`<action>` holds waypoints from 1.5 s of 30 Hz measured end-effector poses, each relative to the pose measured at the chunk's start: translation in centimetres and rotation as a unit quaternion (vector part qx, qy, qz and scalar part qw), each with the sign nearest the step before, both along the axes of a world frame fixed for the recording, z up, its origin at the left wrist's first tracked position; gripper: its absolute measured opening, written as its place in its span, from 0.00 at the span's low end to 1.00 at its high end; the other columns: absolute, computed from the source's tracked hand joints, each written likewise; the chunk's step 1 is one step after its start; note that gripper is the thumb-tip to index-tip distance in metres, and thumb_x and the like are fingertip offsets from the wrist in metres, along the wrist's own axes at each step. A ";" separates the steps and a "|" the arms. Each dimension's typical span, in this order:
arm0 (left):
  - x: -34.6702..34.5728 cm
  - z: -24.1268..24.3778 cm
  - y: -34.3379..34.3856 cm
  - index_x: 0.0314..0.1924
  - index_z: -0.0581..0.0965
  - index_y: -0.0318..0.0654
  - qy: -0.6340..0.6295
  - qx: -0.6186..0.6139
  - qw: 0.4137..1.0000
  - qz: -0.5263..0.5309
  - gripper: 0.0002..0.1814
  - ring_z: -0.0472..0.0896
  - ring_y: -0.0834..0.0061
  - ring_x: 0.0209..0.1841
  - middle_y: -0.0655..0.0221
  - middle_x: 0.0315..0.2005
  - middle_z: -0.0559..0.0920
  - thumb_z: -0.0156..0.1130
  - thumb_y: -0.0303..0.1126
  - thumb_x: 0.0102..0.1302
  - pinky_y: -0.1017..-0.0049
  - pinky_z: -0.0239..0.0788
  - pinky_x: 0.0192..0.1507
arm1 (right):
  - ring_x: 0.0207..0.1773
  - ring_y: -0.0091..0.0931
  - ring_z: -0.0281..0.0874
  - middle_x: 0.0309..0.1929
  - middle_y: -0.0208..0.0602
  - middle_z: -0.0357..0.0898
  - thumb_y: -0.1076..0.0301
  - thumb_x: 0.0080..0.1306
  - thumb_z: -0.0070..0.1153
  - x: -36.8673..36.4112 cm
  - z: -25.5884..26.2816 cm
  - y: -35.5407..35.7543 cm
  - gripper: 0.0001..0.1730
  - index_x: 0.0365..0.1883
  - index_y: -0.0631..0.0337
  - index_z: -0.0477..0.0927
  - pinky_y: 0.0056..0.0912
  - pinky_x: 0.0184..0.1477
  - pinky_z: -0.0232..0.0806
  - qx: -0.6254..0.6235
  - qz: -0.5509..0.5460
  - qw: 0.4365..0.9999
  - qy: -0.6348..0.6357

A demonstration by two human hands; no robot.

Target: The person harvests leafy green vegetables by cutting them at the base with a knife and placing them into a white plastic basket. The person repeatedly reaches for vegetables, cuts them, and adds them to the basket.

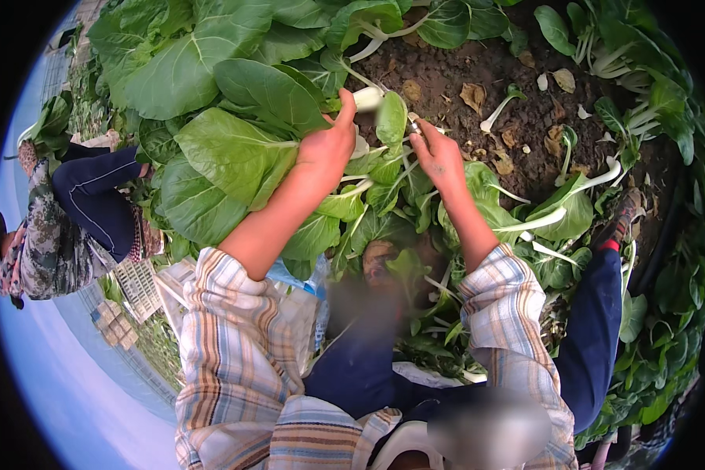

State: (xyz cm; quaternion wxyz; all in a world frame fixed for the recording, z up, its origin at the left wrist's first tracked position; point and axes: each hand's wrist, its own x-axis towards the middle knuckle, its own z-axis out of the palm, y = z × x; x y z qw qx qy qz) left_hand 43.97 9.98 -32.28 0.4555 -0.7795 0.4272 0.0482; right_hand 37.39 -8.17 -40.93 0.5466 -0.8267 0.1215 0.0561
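Note:
My left hand (331,138) is closed around a head of bok choy (244,155). Its broad green leaves spread over my left forearm, and its pale stalk end (368,98) points toward my right hand. Just right of that end, my right hand (439,154) grips a small metal tool (414,124), probably a knife; most of it is hidden by my fingers. A loose yellow-green leaf (392,119) hangs between the two hands. Below them lie trimmed leaves with white stalks (358,191), in a loose heap near my shoe.
Bare soil (446,70) with withered leaves (473,97) lies ahead. Growing bok choy (652,117) lines the right side. At far left a person in a camouflage top (59,247) holds greens. Plastic crates (135,288) stand on the left, and my legs (590,335) are spread around the trimmings.

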 end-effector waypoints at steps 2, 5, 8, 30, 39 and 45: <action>0.2 0.5 -0.2 0.45 0.79 0.38 0.009 0.012 1.000 -0.008 0.18 0.79 0.65 0.33 0.54 0.59 0.66 0.57 0.34 0.54 0.53 0.67 0.50 | 0.42 0.45 0.78 0.39 0.54 0.78 0.59 0.63 0.51 0.2 -1.4 -0.6 0.23 0.55 0.58 0.74 0.43 0.44 0.69 0.005 0.022 0.999 0.032; 0.9 0.8 -0.5 0.51 0.76 0.36 0.041 0.007 0.998 0.035 0.23 0.81 0.64 0.34 0.54 0.65 0.60 0.59 0.30 0.52 0.71 0.76 0.37 | 0.44 0.43 0.79 0.40 0.53 0.79 0.59 0.64 0.50 0.8 -2.0 -0.9 0.22 0.55 0.57 0.74 0.40 0.47 0.69 0.031 0.037 0.995 0.083; 1.3 0.7 -0.2 0.52 0.76 0.37 0.071 -0.036 0.994 0.079 0.25 0.81 0.66 0.32 0.57 0.65 0.61 0.61 0.28 0.50 0.72 0.76 0.37 | 0.46 0.41 0.79 0.41 0.50 0.80 0.59 0.65 0.50 2.0 -2.5 -0.8 0.22 0.54 0.59 0.75 0.36 0.49 0.67 0.121 0.024 0.980 0.155; -17.6 31.9 -5.8 0.50 0.77 0.37 0.463 -0.506 0.724 0.075 0.30 0.74 0.58 0.56 0.58 0.61 0.67 0.69 0.30 0.40 0.69 0.67 0.55 | 0.23 0.12 0.65 0.58 0.44 0.71 0.63 0.50 0.68 -17.7 29.5 -8.0 0.40 0.59 0.61 0.63 0.13 0.21 0.59 0.552 -0.050 0.797 -0.242; -26.4 39.2 -5.9 0.49 0.78 0.33 0.606 -0.519 0.602 0.030 0.35 0.68 0.60 0.62 0.55 0.62 0.67 0.72 0.36 0.34 0.65 0.58 0.62 | 0.51 0.25 0.74 0.47 0.35 0.76 0.70 0.48 0.70 -29.6 42.5 -7.7 0.36 0.56 0.63 0.69 0.30 0.53 0.67 0.478 0.081 0.812 -0.325; -30.6 42.4 -5.3 0.55 0.73 0.32 0.548 -0.659 0.514 0.034 0.38 0.72 0.69 0.57 0.57 0.63 0.65 0.69 0.37 0.40 0.71 0.65 0.55 | 0.20 0.10 0.63 0.28 0.23 0.76 0.65 0.53 0.68 -31.7 44.3 -10.6 0.26 0.48 0.59 0.73 0.12 0.18 0.54 0.306 -0.110 0.873 -0.364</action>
